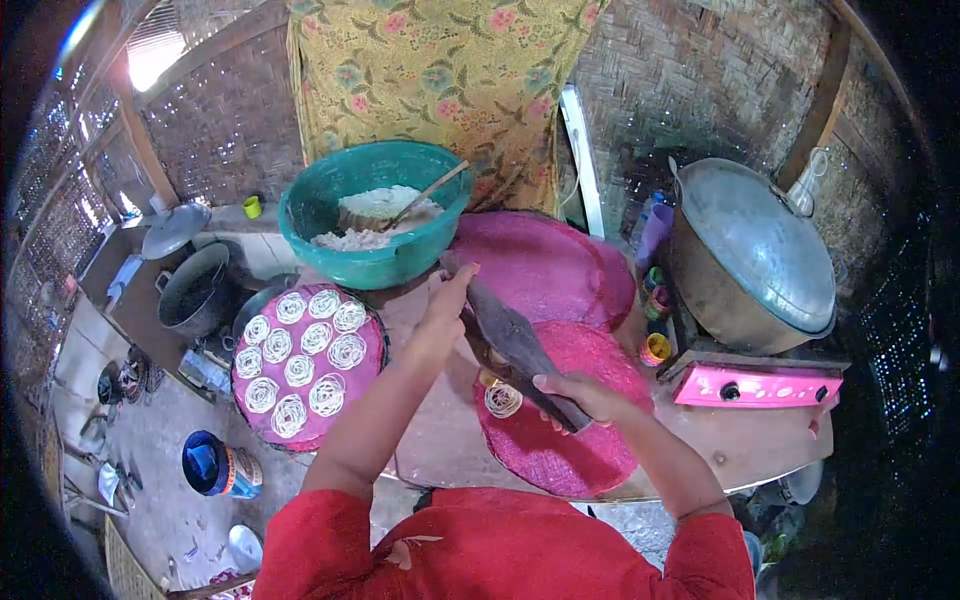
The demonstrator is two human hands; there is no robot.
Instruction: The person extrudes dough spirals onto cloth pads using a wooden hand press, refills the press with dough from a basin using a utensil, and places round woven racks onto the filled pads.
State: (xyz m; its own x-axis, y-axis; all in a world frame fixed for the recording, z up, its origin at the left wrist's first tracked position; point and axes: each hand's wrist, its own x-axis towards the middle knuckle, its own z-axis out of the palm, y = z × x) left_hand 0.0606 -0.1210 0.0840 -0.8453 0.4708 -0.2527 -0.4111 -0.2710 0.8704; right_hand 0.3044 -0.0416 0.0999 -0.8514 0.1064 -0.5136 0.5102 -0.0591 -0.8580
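A dark wooden noodle press (pixel 512 335) slants across the middle of the view, held above a pink round mat (pixel 570 455). My left hand (pixel 449 303) is closed around its far upper end. The lower near end is gripped by my right hand (pixel 585 396). Just below the press, a coiled nest of pale noodle strands (pixel 503 399) lies near the mat's left edge. On the left, a second pink round mat (pixel 345 395) carries several similar nests. The underside of the press is mostly hidden.
A green basin (pixel 375 268) of white dough or flour with a wooden spoon (pixel 430 193) stands behind my left hand. Another pink mat (pixel 530 260) lies at the back. A big lidded pot (pixel 755 250) sits on a pink-fronted stove (pixel 757 387) at right. Small colourful cups (pixel 656 348) stand nearby.
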